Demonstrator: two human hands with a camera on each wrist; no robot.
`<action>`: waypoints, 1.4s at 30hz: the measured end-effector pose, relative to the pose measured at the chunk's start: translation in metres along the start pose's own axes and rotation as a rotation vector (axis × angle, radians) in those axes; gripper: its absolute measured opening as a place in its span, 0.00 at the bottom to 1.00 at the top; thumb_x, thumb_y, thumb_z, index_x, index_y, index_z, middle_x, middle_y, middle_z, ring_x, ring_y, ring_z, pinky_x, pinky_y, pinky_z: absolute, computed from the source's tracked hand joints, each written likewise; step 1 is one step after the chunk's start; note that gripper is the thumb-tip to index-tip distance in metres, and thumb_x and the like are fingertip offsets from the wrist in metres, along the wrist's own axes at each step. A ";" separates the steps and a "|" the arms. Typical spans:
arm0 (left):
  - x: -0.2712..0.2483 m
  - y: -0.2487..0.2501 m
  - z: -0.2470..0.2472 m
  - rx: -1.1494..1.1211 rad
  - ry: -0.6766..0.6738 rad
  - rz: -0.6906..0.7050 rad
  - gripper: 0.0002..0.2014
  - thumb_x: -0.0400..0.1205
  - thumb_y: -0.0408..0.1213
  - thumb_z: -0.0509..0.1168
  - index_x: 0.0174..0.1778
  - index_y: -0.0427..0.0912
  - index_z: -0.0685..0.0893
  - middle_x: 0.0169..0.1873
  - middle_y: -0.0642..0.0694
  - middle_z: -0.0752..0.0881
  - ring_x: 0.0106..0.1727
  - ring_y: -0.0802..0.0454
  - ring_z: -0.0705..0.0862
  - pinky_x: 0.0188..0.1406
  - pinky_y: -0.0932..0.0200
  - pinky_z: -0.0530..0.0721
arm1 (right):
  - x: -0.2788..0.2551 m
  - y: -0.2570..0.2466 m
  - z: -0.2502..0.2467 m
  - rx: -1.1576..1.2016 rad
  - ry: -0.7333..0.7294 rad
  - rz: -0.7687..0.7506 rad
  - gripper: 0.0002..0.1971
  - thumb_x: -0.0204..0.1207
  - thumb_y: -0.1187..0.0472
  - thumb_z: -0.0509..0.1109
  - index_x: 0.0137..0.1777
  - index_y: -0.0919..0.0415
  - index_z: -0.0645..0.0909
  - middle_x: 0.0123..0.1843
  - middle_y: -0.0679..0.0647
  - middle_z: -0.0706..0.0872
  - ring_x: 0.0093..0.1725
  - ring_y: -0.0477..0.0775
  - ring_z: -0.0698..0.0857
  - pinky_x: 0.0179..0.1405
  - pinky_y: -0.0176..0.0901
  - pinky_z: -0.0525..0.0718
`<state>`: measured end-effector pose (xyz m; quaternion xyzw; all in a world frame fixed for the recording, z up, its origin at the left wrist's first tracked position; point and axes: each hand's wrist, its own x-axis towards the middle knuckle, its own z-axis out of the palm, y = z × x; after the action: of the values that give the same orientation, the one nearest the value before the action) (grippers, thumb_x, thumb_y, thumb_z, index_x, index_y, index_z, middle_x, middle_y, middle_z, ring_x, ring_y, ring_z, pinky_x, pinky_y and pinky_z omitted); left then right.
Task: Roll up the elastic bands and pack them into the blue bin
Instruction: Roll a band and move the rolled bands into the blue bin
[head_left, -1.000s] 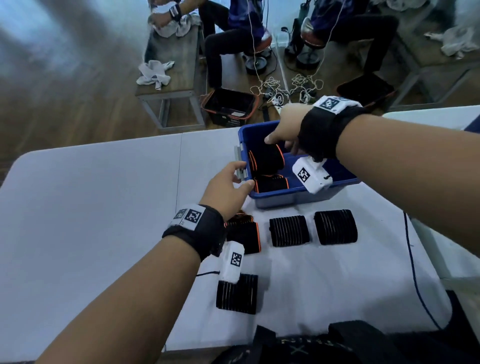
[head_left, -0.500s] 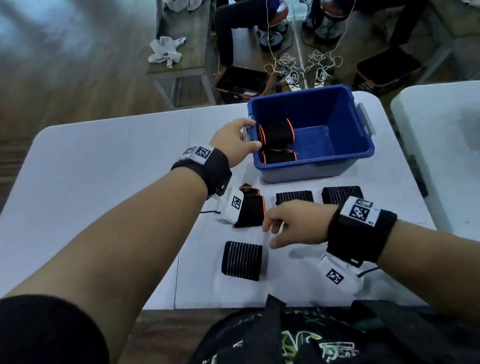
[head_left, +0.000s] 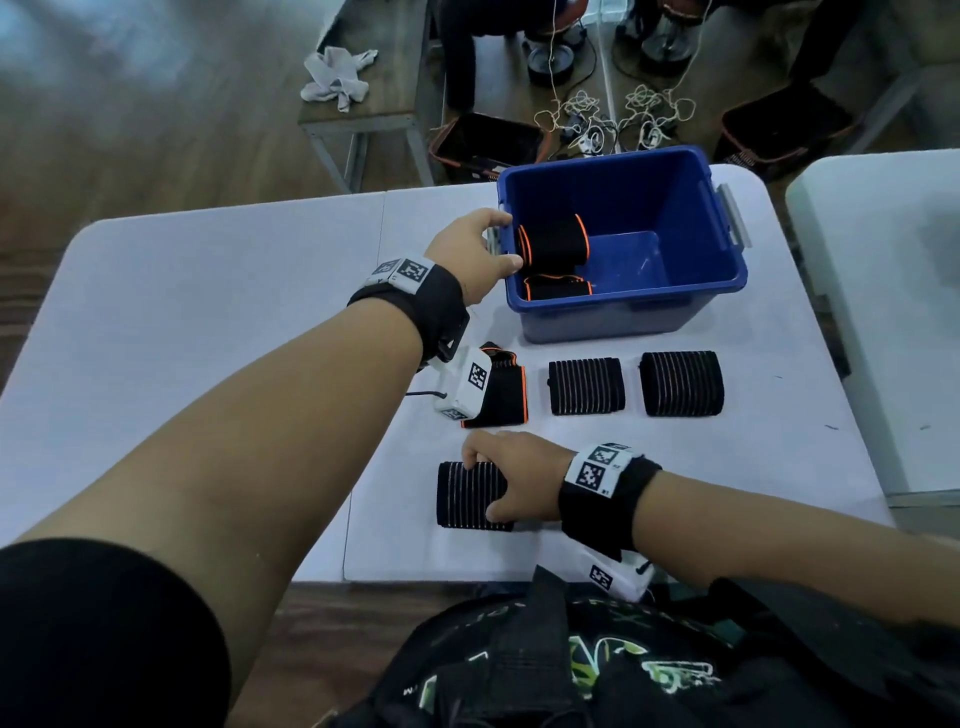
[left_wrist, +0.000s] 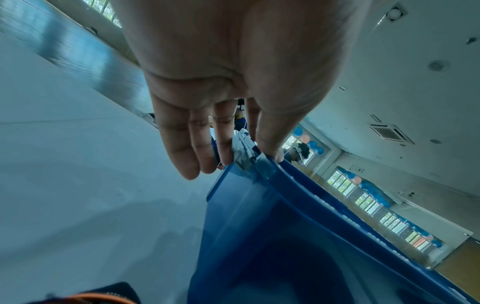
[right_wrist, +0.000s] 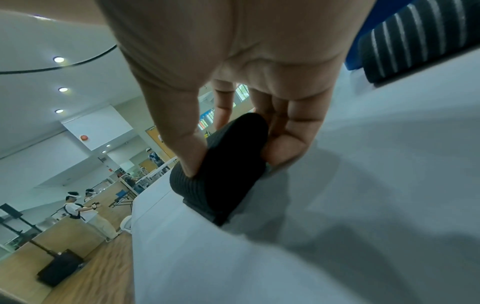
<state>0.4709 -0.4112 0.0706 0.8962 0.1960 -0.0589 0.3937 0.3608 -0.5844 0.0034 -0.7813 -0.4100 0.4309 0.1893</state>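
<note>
The blue bin (head_left: 613, 317) (left_wrist: 285, 226) stands at the table's far side and holds two rolled black bands with orange edges (head_left: 553, 241). My left hand (head_left: 478, 249) (left_wrist: 241, 158) pinches the bin's left rim at its grey handle, thumb inside and fingers outside. Near the front edge, my right hand (head_left: 511, 478) (right_wrist: 233, 154) grips a black striped band (head_left: 467, 493) (right_wrist: 228, 174) lying on the table, thumb on one side, fingers on the other. In front of the bin lie an orange-edged band (head_left: 501, 387) and two striped bands (head_left: 586, 386) (head_left: 680, 383).
A black bag (head_left: 571, 665) sits below the table's near edge. A second white table (head_left: 883, 312) stands to the right. Beyond the far edge are a bench with a cloth (head_left: 337, 78), a black crate (head_left: 488, 140) and tangled cables on the floor.
My right hand left the bin, came back across the table and now grips the nearest striped band. My left hand has stayed on the bin's left rim.
</note>
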 end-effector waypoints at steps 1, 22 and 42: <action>0.000 0.000 0.000 -0.003 0.004 -0.002 0.27 0.81 0.40 0.73 0.77 0.54 0.76 0.58 0.34 0.86 0.46 0.45 0.87 0.43 0.42 0.93 | -0.001 -0.001 0.001 0.000 0.002 0.008 0.25 0.68 0.57 0.79 0.58 0.46 0.68 0.52 0.55 0.83 0.42 0.53 0.82 0.46 0.56 0.87; -0.002 0.004 0.005 -0.096 0.002 -0.051 0.25 0.83 0.36 0.71 0.76 0.55 0.76 0.48 0.45 0.81 0.52 0.42 0.90 0.44 0.44 0.94 | -0.016 0.003 -0.003 0.092 0.028 0.050 0.24 0.68 0.65 0.75 0.57 0.49 0.67 0.49 0.55 0.80 0.32 0.51 0.75 0.29 0.47 0.77; -0.014 -0.003 0.009 -0.400 0.014 -0.049 0.26 0.81 0.26 0.71 0.73 0.47 0.78 0.46 0.34 0.88 0.46 0.32 0.91 0.43 0.35 0.92 | -0.111 0.016 -0.183 0.295 0.577 0.029 0.26 0.65 0.75 0.75 0.53 0.48 0.73 0.47 0.51 0.82 0.36 0.49 0.81 0.33 0.45 0.86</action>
<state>0.4568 -0.4202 0.0656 0.7955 0.2285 -0.0220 0.5607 0.4875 -0.6723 0.1522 -0.8410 -0.2612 0.2491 0.4029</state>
